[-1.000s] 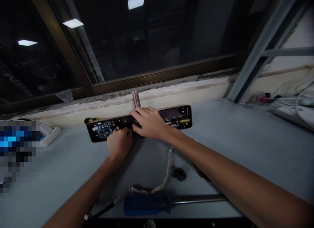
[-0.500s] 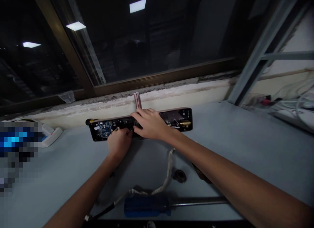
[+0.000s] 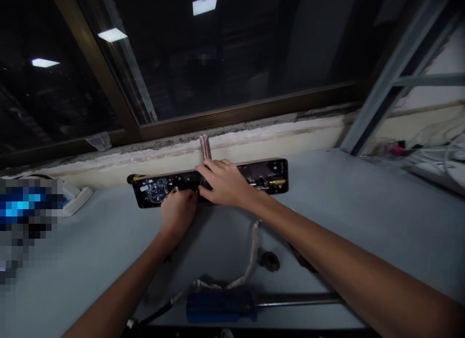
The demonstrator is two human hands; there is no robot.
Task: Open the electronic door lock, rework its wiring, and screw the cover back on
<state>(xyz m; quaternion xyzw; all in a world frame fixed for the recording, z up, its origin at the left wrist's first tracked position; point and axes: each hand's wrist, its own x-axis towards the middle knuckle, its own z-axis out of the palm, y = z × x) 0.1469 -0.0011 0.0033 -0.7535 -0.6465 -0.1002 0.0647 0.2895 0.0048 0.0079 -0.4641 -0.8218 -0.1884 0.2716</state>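
A long black housing (image 3: 262, 172), looking like the open back of an electronic door lock, lies across the work surface near the wall. Inside it are a blue circuit board (image 3: 157, 185) on the left and a brass-coloured cylinder (image 3: 278, 182) on the right. A copper-coloured bar, perhaps its handle (image 3: 205, 148), sticks out behind. My right hand (image 3: 227, 183) grips the middle of the housing from above, fingers bent over it. Beside it my left hand (image 3: 178, 209) is closed, its fingertips at the housing's lower inside; what they pinch is hidden.
Nearer me lie a blue-handled screwdriver (image 3: 218, 306), a wrapped cable (image 3: 252, 253) and a small dark round part (image 3: 270, 261). A white power strip (image 3: 78, 202) stands at left. A metal frame (image 3: 378, 86) and tangled wires (image 3: 446, 154) are on the right.
Both hands keep nearly the same place on the housing. The view has shifted slightly; no other clear movement shows.
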